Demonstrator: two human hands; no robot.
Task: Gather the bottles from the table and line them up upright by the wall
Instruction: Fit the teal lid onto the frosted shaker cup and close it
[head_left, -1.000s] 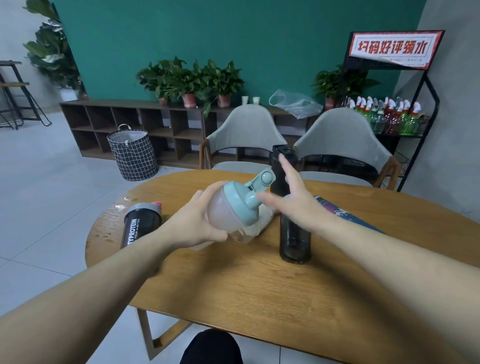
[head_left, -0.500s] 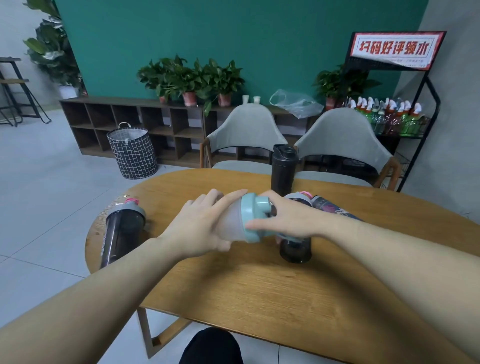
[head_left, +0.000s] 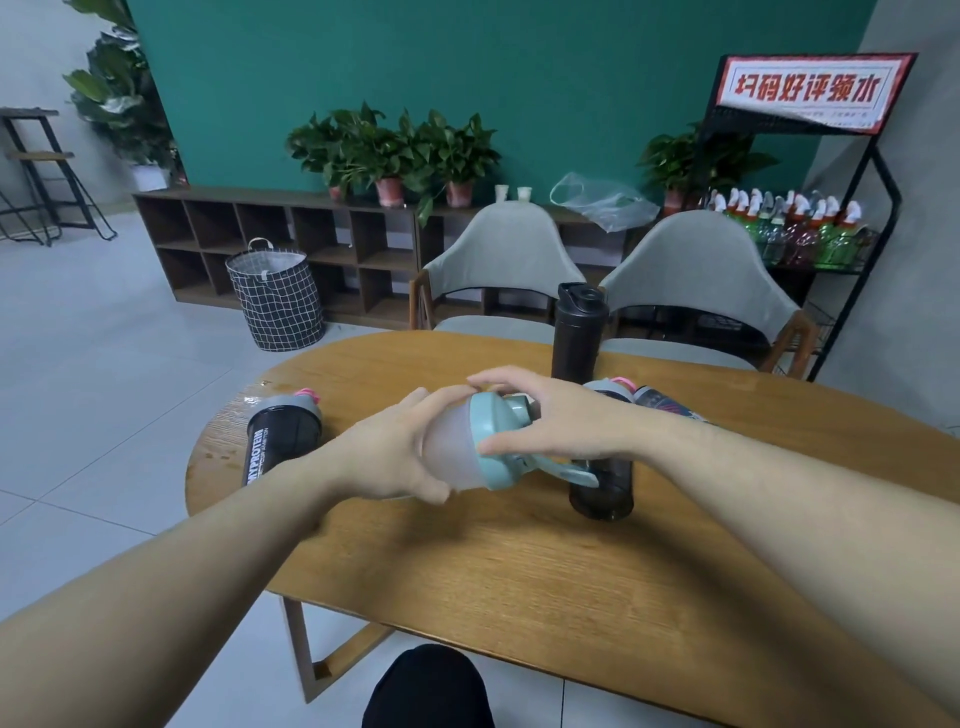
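While both grip it — left hand (head_left: 384, 457), right hand (head_left: 550, 415) — frosted shaker bottle (head_left: 452, 452) horizontal, lid rightward.

On the worktop (head_left: 519, 571) a shaker (head_left: 280, 441) lies at the far left. A tall bottle (head_left: 577, 332) stands at the far edge, two chairs (head_left: 498, 280) behind it. Nearer, right of centre, stands a cup (head_left: 602, 488), another bottle (head_left: 667, 405) lying just behind it.
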